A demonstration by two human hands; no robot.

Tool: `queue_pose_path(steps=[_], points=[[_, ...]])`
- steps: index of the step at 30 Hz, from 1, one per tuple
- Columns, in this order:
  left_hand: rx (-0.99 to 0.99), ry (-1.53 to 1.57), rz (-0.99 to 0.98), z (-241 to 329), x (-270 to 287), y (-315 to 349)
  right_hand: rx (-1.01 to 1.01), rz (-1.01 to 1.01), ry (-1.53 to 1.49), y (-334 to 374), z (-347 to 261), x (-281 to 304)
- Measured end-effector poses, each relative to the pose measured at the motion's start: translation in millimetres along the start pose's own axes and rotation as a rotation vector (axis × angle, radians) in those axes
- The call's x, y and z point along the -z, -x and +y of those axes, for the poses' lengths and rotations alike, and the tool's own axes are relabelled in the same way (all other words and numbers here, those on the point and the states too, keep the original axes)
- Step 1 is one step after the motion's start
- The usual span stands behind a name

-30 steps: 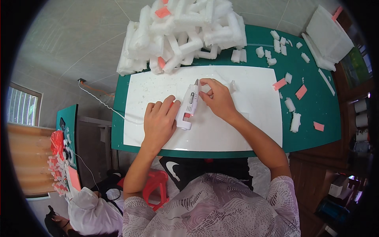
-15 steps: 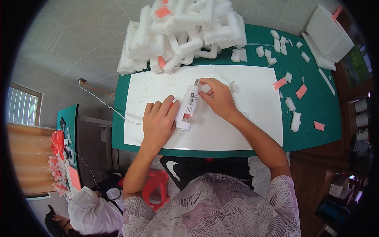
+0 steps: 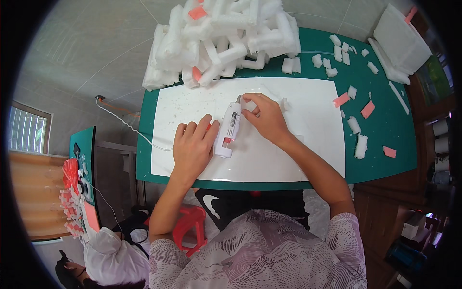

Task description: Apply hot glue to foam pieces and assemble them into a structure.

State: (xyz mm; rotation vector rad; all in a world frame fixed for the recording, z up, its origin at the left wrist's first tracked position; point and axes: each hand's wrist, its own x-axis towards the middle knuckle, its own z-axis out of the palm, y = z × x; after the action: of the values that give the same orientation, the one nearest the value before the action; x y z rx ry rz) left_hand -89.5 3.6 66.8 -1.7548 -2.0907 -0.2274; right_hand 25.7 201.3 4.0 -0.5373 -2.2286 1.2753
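Bench (image 3: 375, 159), green-topped, carries a white board (image 3: 269, 164); at its far edge rises a heap of white foam pieces (image 3: 236, 21). Left hand (image 3: 193, 149) wraps the handle of a white glue gun (image 3: 230, 126) over the board; right hand (image 3: 264, 118) curls beside its nozzle (image 3: 238, 99), whether pinching anything I cannot tell.

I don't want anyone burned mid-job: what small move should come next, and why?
Probably ease the right hand slightly away from the grey nozzle: it sits right beside that tip, which could be hot, while the left hand grips the glue gun by its handle.
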Motion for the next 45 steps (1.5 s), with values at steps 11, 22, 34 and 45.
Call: queue_pose_path(steps=[11, 22, 34, 45], points=[[-0.002, -0.018, 0.001, -0.1, 0.2, 0.4, 0.015, 0.004, 0.011, -0.3, 0.4, -0.1], [0.013, 0.007, -0.006, 1.1, -3.7, 3.0, 0.007, 0.008, 0.014, 0.0, 1.4, -0.6], [0.015, 0.012, -0.019, 1.2, -5.2, 3.5, 0.010, 0.010, 0.016, -0.8, 1.9, 0.3], [0.016, 0.015, -0.017, 1.5, -6.0, 4.2, 0.017, 0.022, 0.014, -1.0, 4.0, -0.9]])
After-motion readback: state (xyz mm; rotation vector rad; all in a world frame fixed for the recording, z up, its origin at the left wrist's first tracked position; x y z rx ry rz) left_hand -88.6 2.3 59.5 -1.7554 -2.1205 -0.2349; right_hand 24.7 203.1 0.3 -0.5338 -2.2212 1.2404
